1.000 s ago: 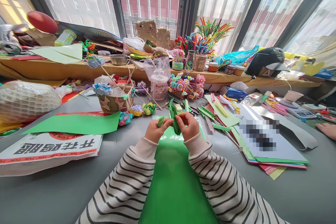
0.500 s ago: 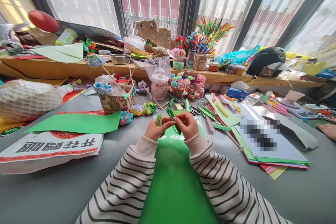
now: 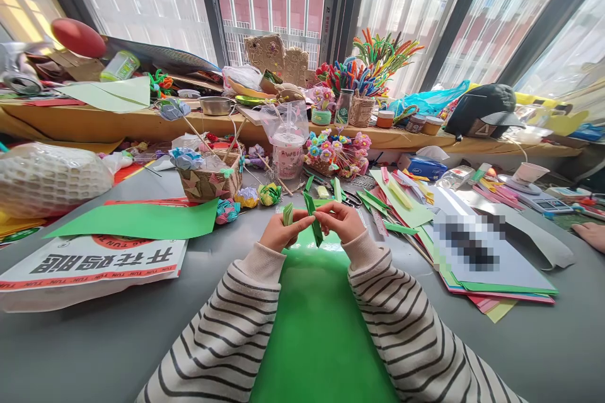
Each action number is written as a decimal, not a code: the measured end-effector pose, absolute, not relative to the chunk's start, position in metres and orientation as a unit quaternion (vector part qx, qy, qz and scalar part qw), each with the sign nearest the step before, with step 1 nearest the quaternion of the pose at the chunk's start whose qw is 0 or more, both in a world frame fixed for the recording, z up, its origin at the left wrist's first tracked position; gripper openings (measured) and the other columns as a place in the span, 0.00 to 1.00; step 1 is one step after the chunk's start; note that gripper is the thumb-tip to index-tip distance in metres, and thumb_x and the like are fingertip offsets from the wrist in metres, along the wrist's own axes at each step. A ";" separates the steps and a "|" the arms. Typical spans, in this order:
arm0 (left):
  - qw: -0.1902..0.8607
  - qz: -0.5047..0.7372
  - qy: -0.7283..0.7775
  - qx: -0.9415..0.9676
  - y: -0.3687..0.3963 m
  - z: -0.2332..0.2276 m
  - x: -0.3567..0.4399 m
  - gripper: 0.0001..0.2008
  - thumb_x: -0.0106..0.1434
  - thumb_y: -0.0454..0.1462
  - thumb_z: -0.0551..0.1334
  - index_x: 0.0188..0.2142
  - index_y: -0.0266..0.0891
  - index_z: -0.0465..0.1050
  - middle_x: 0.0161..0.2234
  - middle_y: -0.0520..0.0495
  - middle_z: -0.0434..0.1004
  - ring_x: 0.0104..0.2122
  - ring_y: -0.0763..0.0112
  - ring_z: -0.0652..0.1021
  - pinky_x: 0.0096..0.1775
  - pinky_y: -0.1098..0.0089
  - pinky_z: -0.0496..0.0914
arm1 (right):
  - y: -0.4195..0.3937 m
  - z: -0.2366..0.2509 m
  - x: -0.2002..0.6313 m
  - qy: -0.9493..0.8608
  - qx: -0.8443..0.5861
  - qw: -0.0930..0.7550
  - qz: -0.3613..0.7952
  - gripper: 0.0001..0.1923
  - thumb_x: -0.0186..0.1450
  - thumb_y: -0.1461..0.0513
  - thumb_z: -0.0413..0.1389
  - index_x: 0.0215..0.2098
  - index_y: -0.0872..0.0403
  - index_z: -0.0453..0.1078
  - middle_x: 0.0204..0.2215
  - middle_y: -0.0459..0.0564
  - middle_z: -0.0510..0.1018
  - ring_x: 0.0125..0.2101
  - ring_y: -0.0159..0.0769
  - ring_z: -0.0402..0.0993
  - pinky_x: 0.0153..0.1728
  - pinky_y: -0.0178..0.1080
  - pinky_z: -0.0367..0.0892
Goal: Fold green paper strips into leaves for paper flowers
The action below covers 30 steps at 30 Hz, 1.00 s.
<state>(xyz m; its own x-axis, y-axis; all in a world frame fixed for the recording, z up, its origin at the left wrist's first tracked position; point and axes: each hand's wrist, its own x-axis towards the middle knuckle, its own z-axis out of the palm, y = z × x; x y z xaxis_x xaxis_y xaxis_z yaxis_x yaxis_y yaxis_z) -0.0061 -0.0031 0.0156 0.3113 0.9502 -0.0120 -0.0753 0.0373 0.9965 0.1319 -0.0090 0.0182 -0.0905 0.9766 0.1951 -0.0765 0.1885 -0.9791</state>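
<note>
Paper strip [image 3: 312,221]: narrow, folded, green; held above the green sheet [image 3: 316,327], table centre.
Handling: I'd judge it light, limp, easily creased; best pinched at the fold.
Left hand [image 3: 282,233]: fingertips pinched on the strip; a small pleated bit [image 3: 287,214] tucked behind.
Right hand [image 3: 341,221]: pinching the strip's other side.
Basket [image 3: 208,184]: ten o'clock.
Scissors [image 3: 350,200]: one o'clock.

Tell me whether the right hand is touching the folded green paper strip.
Touching. The head view shows the right hand pinching the folded green paper strip at its fingertips, with no gap visible.
</note>
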 end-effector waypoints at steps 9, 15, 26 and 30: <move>0.602 0.408 0.414 0.547 -0.003 0.014 -0.005 0.16 0.42 0.45 0.62 0.24 0.33 0.68 0.06 0.62 0.44 0.08 0.86 0.50 0.12 0.78 0.41 | -0.011 0.012 0.124 -0.630 -0.466 0.559 0.272 0.08 0.49 0.59 0.54 0.25 0.55 0.63 0.16 0.40 0.61 0.16 0.24 0.57 0.17 0.29 0.57; 0.640 0.401 0.387 0.530 -0.001 0.010 -0.006 0.17 0.42 0.45 0.62 0.28 0.33 0.68 0.06 0.62 0.43 0.07 0.86 0.48 0.12 0.77 0.39 | -0.016 0.014 0.124 -0.688 -0.443 0.545 0.182 0.05 0.53 0.62 0.51 0.28 0.52 0.68 0.21 0.43 0.59 0.17 0.23 0.54 0.18 0.30 0.56; 0.661 0.455 0.369 0.469 -0.002 0.012 -0.006 0.14 0.43 0.43 0.62 0.25 0.34 0.66 0.06 0.64 0.42 0.07 0.87 0.46 0.11 0.78 0.39 | -0.013 0.008 0.122 -0.699 -0.408 0.542 0.227 0.10 0.55 0.61 0.50 0.34 0.51 0.69 0.25 0.45 0.59 0.18 0.24 0.54 0.17 0.30 0.56; 0.667 0.462 0.372 0.451 -0.002 0.014 -0.006 0.13 0.42 0.41 0.63 0.24 0.34 0.66 0.06 0.64 0.43 0.07 0.87 0.47 0.11 0.78 0.40 | -0.015 0.010 0.122 -0.692 -0.423 0.544 0.216 0.09 0.53 0.61 0.51 0.32 0.52 0.69 0.26 0.45 0.60 0.18 0.23 0.54 0.18 0.30 0.57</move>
